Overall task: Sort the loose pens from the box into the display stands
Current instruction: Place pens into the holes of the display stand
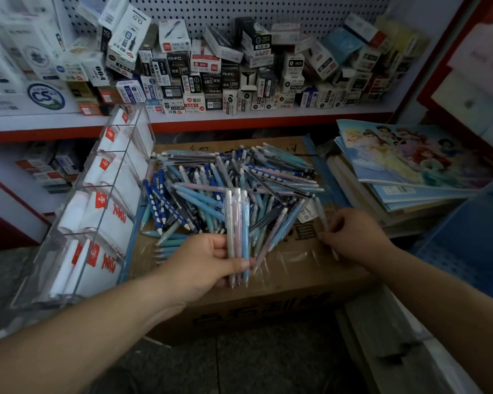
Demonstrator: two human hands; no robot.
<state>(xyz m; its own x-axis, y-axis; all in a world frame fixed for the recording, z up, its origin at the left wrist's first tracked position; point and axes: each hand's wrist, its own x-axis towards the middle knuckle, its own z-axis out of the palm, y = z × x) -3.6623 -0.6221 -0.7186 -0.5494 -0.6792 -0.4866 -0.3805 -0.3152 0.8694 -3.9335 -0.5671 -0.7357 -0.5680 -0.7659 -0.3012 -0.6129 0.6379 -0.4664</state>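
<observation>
Head camera looks down on a far shelf crowded with small refill boxes. Black ones read "AIHAO" and "1389", white ones "2081" and "GR-393", one tall box "0.5", and a blue ring at far left encloses "CS". To the left, a clear display stand slopes down toward the viewer in tiers; the white cards in its compartments carry red logos, but their lettering is too blurred to read.

Loose pens – blue, teal and pink – lie heaped on top of a cardboard box with large printed characters on its near side. The left hand reaches in palm-up over the near edge of the heap, thumb and curled fingers clamped around three pens – white, pink and blue – held upright side by side. The right hand sits at the heap's right edge, knuckles up, fingers curled and pinching a pale pen. Cartoon-covered books are stacked to the right.
</observation>
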